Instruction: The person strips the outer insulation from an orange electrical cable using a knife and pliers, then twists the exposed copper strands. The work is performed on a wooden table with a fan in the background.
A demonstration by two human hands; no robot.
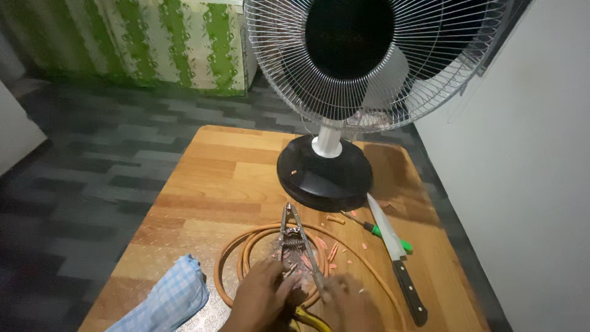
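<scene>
My left hand (261, 295) and my right hand (353, 304) meet at the near edge of a wooden table (209, 184). Between them is a metal plier-like tool (295, 237) with a spring, its jaws apart and pointing away from me. The left hand grips the tool's lower part; the right hand is blurred, closed around its other handle. A yellow grip (310, 320) shows below the hands. An orange cable (255, 243) lies looped around the tool. Small orange scraps of insulation (332, 251) are scattered beside it.
A table fan with a wire cage (369, 55) stands on a black round base (324, 175) at the table's far side. A knife with a black handle (396, 249) and a green-handled screwdriver (378, 230) lie at right. A blue checked cloth (169, 298) is at bottom left. White wall at right.
</scene>
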